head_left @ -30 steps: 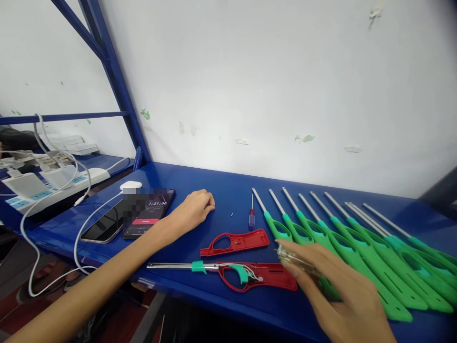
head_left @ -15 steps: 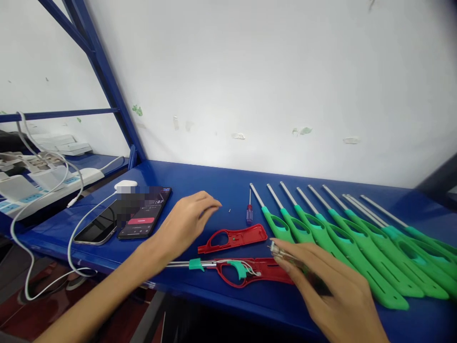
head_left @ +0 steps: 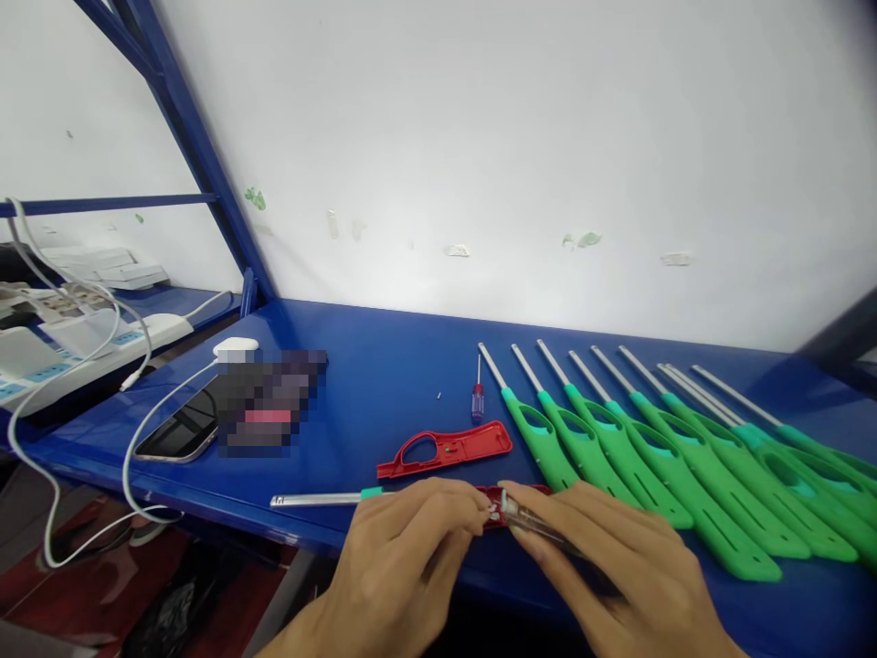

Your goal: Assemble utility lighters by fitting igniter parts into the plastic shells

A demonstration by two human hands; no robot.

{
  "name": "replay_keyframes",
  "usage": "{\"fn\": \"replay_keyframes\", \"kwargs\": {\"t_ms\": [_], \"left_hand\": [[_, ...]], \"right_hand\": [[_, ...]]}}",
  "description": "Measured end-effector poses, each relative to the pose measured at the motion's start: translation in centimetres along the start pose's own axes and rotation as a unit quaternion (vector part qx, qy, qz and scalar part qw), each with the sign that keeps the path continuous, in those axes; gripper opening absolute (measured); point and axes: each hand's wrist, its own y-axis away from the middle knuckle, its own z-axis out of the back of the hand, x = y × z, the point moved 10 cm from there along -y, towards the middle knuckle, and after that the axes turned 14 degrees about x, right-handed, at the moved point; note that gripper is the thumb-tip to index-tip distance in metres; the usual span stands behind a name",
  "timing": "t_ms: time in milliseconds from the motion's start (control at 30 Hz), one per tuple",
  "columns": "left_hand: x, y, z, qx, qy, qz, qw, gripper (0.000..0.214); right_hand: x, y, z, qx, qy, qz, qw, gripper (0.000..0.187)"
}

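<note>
An opened red lighter body with a long metal nozzle lies near the front edge of the blue shelf. My left hand rests over its middle, fingers curled down onto it. My right hand is closed on a clear fuel tube with a metal tip, whose end sits at the red body. The red cover half lies just behind the hands. A small screwdriver and a tiny screw lie further back.
Several green long-nozzle lighters lie side by side on the right. Two phones and a white charger with cable lie on the left. Power strips sit on the neighbouring shelf. A white wall stands behind.
My left hand came from beside the phones down onto the red lighter body. My right hand brought the clear tube left to the body. The view shifted slightly.
</note>
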Motion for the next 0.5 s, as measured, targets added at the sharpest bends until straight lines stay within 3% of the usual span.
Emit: {"fn": "replay_keyframes", "kwargs": {"t_ms": [267, 500], "left_hand": [[-0.73, -0.13, 0.56, -0.024, -0.006, -0.023, 0.999, 0.024], [-0.41, -0.18, 0.33, -0.030, 0.004, -0.019, 0.999, 0.026]], "right_hand": [[0.46, -0.07, 0.38, -0.018, 0.019, 0.012, 1.000, 0.021], [0.38, -0.02, -0.16, 0.001, 0.012, 0.009, 1.000, 0.025]]}}
